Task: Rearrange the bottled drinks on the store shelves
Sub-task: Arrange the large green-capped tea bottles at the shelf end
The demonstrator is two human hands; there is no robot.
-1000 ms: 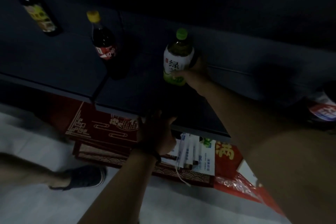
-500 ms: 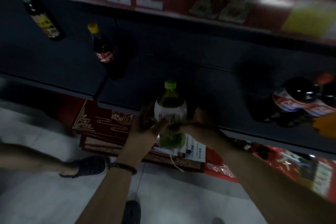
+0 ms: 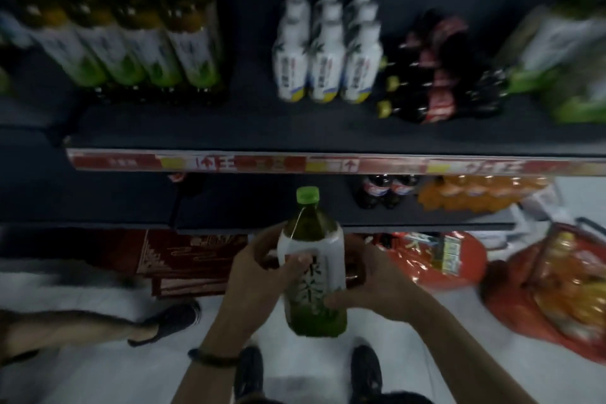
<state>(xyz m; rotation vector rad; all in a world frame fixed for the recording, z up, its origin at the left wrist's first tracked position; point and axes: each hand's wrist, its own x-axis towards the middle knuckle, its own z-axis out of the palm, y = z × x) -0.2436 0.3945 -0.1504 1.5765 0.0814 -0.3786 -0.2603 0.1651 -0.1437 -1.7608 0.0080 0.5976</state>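
Right now I have both hands on the green tea bottle (image 3: 311, 267), which is held upright in the air in front of the lower shelf (image 3: 229, 207), above the white floor (image 3: 98, 371) and not resting on anything. My left hand (image 3: 259, 275) wraps its left side, fingers (image 3: 296, 264) curled tight across the white label. My right hand (image 3: 373, 285) grips the other side, its fingers clamped low on the label near the green base. The bottle's green cap (image 3: 307, 195) points up toward the shelf edge strip (image 3: 328, 164), red with yellow patches and white marks.

On the upper shelf (image 3: 229, 128) I see a row of green-capped tea bottles (image 3: 131, 43) at the left, a cluster of white bottles (image 3: 326, 52) in the middle, dark cola bottles (image 3: 439, 75) lying beside them, and blurred green-and-white bottles (image 3: 564, 56) at the far right. On the lower shelf, two dark cola bottles (image 3: 387, 188) stand just beside a pack of orange drinks (image 3: 475, 193).

A dark beaded bracelet (image 3: 213, 359) circles my left wrist. My two dark shoes (image 3: 365, 371) show below the bottle. Red patterned boxes (image 3: 187, 256) lie on the floor under the shelf, with red bags (image 3: 436, 259) to the right.
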